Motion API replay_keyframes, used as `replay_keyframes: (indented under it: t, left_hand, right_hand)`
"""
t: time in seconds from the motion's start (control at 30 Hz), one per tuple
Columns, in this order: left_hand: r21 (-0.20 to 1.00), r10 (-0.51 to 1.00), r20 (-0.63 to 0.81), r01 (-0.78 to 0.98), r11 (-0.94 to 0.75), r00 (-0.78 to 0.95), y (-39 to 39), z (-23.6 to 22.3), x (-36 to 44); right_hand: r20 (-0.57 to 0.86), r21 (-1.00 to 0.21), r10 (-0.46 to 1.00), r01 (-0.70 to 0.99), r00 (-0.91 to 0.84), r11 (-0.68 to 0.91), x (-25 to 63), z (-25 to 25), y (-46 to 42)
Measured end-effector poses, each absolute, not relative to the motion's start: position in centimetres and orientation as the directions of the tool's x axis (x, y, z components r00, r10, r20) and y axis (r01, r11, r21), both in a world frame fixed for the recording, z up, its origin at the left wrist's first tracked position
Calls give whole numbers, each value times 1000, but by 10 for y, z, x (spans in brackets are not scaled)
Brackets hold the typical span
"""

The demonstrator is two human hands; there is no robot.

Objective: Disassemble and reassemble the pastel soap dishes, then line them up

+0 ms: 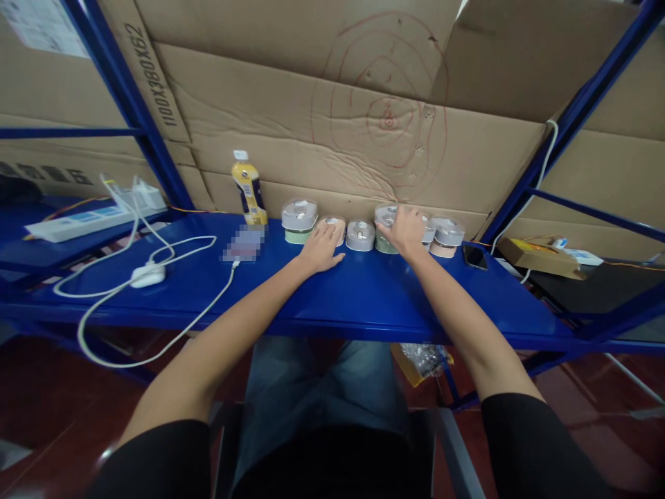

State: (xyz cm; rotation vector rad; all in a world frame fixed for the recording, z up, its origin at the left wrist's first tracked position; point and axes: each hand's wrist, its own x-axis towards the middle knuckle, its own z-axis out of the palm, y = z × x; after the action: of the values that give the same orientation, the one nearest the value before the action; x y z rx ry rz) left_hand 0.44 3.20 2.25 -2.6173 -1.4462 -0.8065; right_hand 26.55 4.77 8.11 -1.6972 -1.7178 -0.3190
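A row of small rounded containers with clear lids runs along the back of the blue table. My left hand lies over a peach container, fingers stretched out and thumb apart. Close to its left is a stack of a grey container on a green one. A single grey container sits between my hands. My right hand is at a green container, thumb across its front and fingers over the top, partly hiding it. To the right stand a half-hidden grey container and a grey-and-peach stack.
A yellow drink bottle stands at the back left. White cables and a charger lie on the table's left, near a power strip. A phone lies right of the row. Cardboard walls the back.
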Motion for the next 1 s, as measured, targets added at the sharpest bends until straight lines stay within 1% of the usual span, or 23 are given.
replay_keyframes:
  t: [0.1,0.2,0.3,0.37,0.43,0.5,0.57,0.63,0.7,0.73,0.8,0.83,0.9,1.0]
  left_hand:
    - [189,767,473,801,-568,433,29,16,7]
    - [130,722,515,790,-599,462,13,15,3]
    - [114,724,549,820,-561,418,-8,18,2]
    - [134,732,583,847,-515,353,-19,20,2]
    - [165,732,619,863,-477,285,-27,21,2]
    - [206,747,626,876,-435,224,-30,19,0]
    - [248,792,580,885,-394,190,-29,16,-4]
    - [276,832,516,880,-386,204,-25,14,-9]
    - [302,830,474,831,-468,295,-21,13,-13]
    - [322,806,468,779,-539,364,-19,13,-14]
    - [372,724,478,632,-680,497,-18,14,-15]
    - [400,685,490,559,-726,539,-18,15,-15]
    - [468,652,504,456,-757,566,-19,14,-12]
    - [579,673,472,376,-723,569,-19,9,-9]
  right_hand:
    - [625,-341,766,935,152,93,255,73,65]
    - [637,-373,745,925,198,73,250,64,76]
    - [578,-368,789,930,209,23,246,59,82]
    - [562,-368,807,929,183,46,243,60,84]
    - [596,-379,788,919,152,110,240,63,83]
    - [624,-367,771,919,130,142,237,69,74]
    - [612,-334,784,933,108,132,234,76,57]
    - [593,-307,803,939,61,156,233,80,33]
    - [580,-270,811,921,-76,280,234,79,9]
    - [563,-244,805,894,-186,377,235,76,-2]
    - [493,-188,748,784,-446,591,237,67,-16]
    - [450,-179,707,720,-545,670,238,62,-20]
    - [376,-207,650,624,-660,753,238,52,-23]
    - [325,-272,650,590,-687,760,238,42,-21]
